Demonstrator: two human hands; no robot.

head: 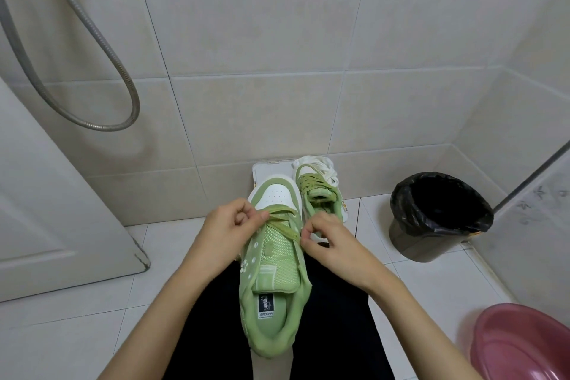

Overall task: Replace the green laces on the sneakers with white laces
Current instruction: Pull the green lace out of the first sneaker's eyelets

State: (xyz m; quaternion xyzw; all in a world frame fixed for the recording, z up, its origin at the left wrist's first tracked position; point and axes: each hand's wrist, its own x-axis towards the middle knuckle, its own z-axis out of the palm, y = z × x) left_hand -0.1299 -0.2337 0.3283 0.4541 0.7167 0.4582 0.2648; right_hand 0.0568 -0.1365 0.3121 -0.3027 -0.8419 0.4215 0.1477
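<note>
A green and white sneaker (274, 274) rests on my lap, toe pointing away. Only its lowest eyelets near the toe still carry the green lace (282, 224). My left hand (229, 225) pinches the lace at the shoe's left side, and my right hand (327, 239) pinches its other end at the right side. The second sneaker (320, 197), still fully laced in green, stands beyond on a white board (262, 173). A bundle of white laces (324, 165) lies against that shoe's toe.
A dark bin with a black liner (438, 216) stands on the floor at right. A pink basin (521, 345) sits at the lower right corner. A shower hose (92, 71) hangs on the tiled wall at left, beside a white door (46, 210).
</note>
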